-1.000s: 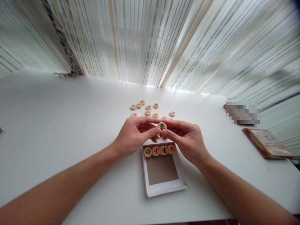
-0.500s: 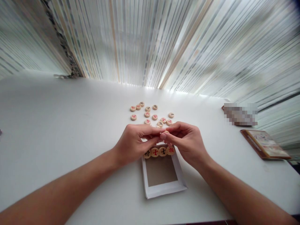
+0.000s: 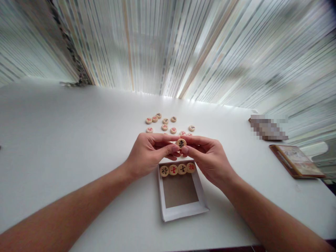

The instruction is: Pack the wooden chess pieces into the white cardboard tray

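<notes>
So we've got one disc (image 3: pixel 181 143) pinched right between our two hands, face towards us, black character showing. Our left hand (image 3: pixel 147 153) has its thumb on the lower left of the rim, and our right hand (image 3: pixel 210 154) has its thumb on the lower right, with fingers wrapping behind from both sides, so both are gripping it. It's up off the surface (image 3: pixel 65 147), and from where we're looking it sits just past the far edge of the box (image 3: pixel 161 201).

That box is near the front edge of the surface, between our forearms. Inside, four boxed discs (image 3: pixel 173 170) line up along its far edge: black, red, black, red from the left.

Behind our hands, towards the back edge, we've got a scatter of loose discs (image 3: pixel 173 130), red and black, some partly hidden by our fingers. Over by the right edge there's a book (image 3: pixel 301 162) lying flat, with a pixelated brown thing (image 3: pixel 270 133) beyond it. A striped curtain (image 3: pixel 149 45) hangs along the back edge.
</notes>
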`<control>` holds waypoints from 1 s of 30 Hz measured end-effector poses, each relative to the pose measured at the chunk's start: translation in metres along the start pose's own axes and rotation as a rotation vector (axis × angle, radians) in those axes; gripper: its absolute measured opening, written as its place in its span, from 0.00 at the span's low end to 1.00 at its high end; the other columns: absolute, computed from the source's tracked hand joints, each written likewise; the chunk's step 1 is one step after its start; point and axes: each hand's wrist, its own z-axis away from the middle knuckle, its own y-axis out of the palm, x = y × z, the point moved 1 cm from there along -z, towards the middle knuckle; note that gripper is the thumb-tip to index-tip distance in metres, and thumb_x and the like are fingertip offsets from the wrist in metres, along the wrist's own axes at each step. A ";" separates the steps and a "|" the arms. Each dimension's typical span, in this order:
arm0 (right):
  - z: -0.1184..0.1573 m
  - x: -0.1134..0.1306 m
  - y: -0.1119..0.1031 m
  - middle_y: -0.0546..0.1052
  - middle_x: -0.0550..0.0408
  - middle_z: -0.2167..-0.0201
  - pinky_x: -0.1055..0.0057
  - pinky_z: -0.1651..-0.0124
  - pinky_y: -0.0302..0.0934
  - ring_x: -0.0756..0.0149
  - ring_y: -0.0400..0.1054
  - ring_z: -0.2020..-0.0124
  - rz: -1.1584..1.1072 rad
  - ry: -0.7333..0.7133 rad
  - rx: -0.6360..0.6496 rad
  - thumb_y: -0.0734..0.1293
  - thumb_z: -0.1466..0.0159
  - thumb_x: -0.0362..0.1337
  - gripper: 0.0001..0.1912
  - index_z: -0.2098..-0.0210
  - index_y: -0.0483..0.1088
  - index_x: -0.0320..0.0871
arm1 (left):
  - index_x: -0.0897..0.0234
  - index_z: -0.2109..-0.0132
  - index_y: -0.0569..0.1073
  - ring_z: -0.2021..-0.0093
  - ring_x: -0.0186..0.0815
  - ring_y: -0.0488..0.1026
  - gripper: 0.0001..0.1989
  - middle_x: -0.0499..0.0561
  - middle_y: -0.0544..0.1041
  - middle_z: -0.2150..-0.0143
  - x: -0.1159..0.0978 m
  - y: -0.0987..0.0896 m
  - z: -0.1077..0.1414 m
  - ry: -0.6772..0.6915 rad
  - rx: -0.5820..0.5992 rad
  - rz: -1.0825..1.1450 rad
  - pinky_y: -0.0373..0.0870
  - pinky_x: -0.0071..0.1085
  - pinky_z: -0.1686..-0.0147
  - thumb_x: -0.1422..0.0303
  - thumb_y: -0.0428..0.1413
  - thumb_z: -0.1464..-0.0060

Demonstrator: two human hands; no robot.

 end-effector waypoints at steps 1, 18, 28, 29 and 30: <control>0.000 0.000 0.001 0.88 0.52 0.64 0.67 0.58 0.80 0.63 0.82 0.64 -0.001 0.002 -0.007 0.86 0.46 0.37 0.15 0.59 0.88 0.48 | 0.67 0.52 0.88 0.65 0.42 0.88 0.17 0.55 0.89 0.65 0.000 0.001 0.000 -0.017 0.000 0.002 0.90 0.33 0.62 0.65 0.75 0.48; 0.006 0.007 0.004 0.87 0.53 0.73 0.77 0.70 0.79 0.64 0.82 0.75 0.049 -0.051 -0.074 0.89 0.54 0.34 0.14 0.69 0.87 0.45 | 0.66 0.54 0.88 0.61 0.43 0.89 0.12 0.55 0.89 0.61 -0.002 0.008 0.008 0.100 0.062 -0.079 0.87 0.25 0.59 0.80 0.68 0.45; 0.006 0.008 0.000 0.87 0.55 0.67 0.73 0.64 0.77 0.67 0.81 0.68 0.307 -0.342 0.046 0.80 0.37 0.30 0.10 0.59 0.88 0.52 | 0.66 0.59 0.88 0.64 0.39 0.89 0.10 0.51 0.89 0.64 -0.001 0.008 0.009 0.234 -0.045 -0.075 0.88 0.25 0.60 0.81 0.71 0.48; 0.006 0.008 0.000 0.87 0.55 0.64 0.72 0.61 0.77 0.67 0.81 0.65 0.350 -0.390 0.047 0.79 0.36 0.29 0.12 0.57 0.88 0.53 | 0.65 0.59 0.88 0.64 0.39 0.89 0.11 0.50 0.89 0.63 -0.002 0.007 0.008 0.280 -0.066 -0.114 0.88 0.25 0.59 0.82 0.71 0.48; 0.006 0.007 -0.001 0.87 0.55 0.62 0.71 0.58 0.77 0.66 0.81 0.62 0.388 -0.430 0.046 0.78 0.35 0.28 0.14 0.55 0.87 0.54 | 0.64 0.59 0.88 0.63 0.38 0.89 0.12 0.50 0.89 0.62 -0.003 0.006 0.008 0.334 -0.087 -0.165 0.87 0.24 0.58 0.82 0.71 0.48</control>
